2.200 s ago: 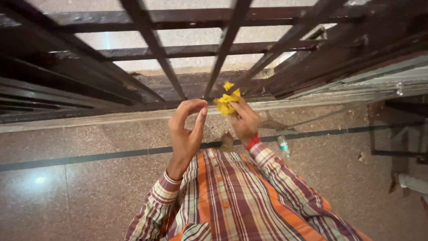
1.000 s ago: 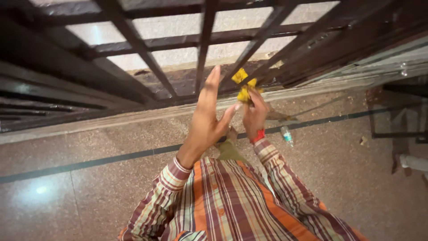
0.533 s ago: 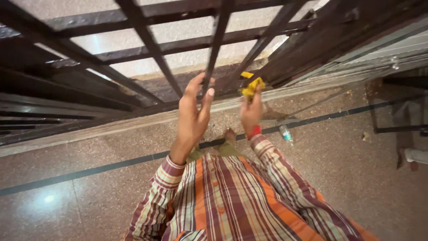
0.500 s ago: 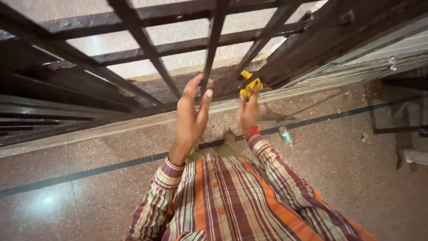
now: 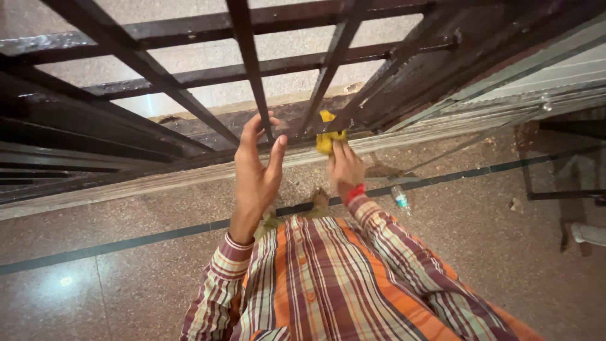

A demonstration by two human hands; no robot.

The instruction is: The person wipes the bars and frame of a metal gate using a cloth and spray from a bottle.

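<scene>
This looks like the entry or veranda of a house or small building, at a barred gate or window grille. Just beyond the left hand [image 5: 255, 180] stands a dark metal grille [image 5: 246, 44] of upright and cross bars, worn and rusty in places, set in a low sill. Beneath both hands spreads a polished speckled stone floor [image 5: 126, 271], reddish brown, with 1 dark inlaid strip running across it. Beyond the bars the ground is pale and bright, so the far side seems open to daylight. Well to the right of the right hand [image 5: 344, 167] a dark metal frame [image 5: 555, 189] stands on the floor, and a small plastic bottle [image 5: 399, 199] lies near that hand.
</scene>
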